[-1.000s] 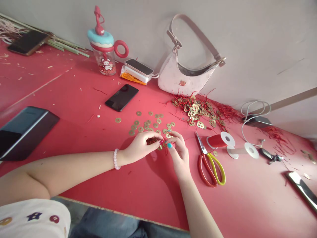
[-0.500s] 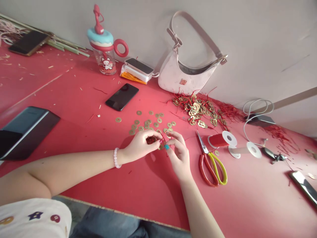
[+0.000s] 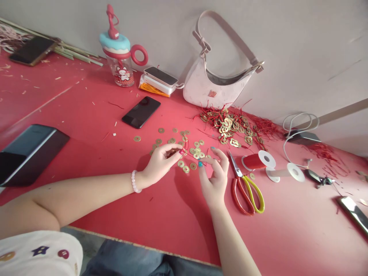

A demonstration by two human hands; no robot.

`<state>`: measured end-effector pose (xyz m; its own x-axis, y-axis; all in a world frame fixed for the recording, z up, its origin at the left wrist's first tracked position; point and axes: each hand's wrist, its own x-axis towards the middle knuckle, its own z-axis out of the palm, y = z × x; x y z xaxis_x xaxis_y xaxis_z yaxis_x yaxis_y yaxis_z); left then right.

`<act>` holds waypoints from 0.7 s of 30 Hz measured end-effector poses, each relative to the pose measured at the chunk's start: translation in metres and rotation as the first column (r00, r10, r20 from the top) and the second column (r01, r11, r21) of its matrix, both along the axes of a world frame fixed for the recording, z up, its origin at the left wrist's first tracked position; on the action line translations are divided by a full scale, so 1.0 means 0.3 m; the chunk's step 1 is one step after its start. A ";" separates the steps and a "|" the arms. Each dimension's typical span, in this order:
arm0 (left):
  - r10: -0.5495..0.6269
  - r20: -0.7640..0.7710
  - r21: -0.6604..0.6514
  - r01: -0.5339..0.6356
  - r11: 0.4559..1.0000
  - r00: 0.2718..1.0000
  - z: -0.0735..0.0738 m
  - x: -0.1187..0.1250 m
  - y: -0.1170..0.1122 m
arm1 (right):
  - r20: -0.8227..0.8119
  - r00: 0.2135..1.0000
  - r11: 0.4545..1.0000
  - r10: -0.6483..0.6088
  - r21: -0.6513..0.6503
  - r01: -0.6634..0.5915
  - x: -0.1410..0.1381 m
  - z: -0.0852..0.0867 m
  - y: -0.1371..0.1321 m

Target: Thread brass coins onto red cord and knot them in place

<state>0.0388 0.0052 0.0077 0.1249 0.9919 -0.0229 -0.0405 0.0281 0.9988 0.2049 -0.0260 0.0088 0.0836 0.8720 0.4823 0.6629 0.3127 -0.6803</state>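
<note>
A thin red cord point(image 3: 191, 154) runs between my two hands above the tabletop. My left hand point(image 3: 159, 163) pinches one part of it between thumb and forefinger; whether a coin is also in the palm is hidden. The thumb and forefinger of my right hand point(image 3: 214, 176) close on the cord's other end, with the remaining fingers raised. Below and around the fingertips lie several loose brass coins point(image 3: 186, 169) with holes in the middle. Scissors point(image 3: 241, 184) with one red and one yellow handle lie just right of my right hand.
A pile of coins tied with red cord point(image 3: 230, 126) lies before a pale handbag point(image 3: 215, 88). Right of the scissors are a red cord spool point(image 3: 258, 160) and a bare spool point(image 3: 284, 172). Phones point(image 3: 141, 112) and a lidded cup point(image 3: 122, 65) stand or lie farther back and left.
My hands have drawn apart, the right one moving rightward and the left slightly left, stretching the red cord between them. Coins between the hands now show.
</note>
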 end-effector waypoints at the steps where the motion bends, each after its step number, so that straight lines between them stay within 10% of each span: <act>1: -0.002 -0.003 0.002 0.002 1.000 1.000 -0.003 0.000 0.000 | 0.046 0.999 0.999 0.016 0.039 -0.017 0.003 0.002 -0.002; 11: -0.182 -0.263 0.235 0.246 0.940 0.947 0.004 0.010 -0.018 | 0.225 0.944 0.956 0.239 0.117 -0.270 -0.004 0.011 -0.002; 21: -0.191 -0.302 0.269 0.275 0.923 0.934 -0.003 0.008 -0.029 | -0.085 0.991 0.974 0.099 -0.195 -0.114 0.001 -0.002 -0.002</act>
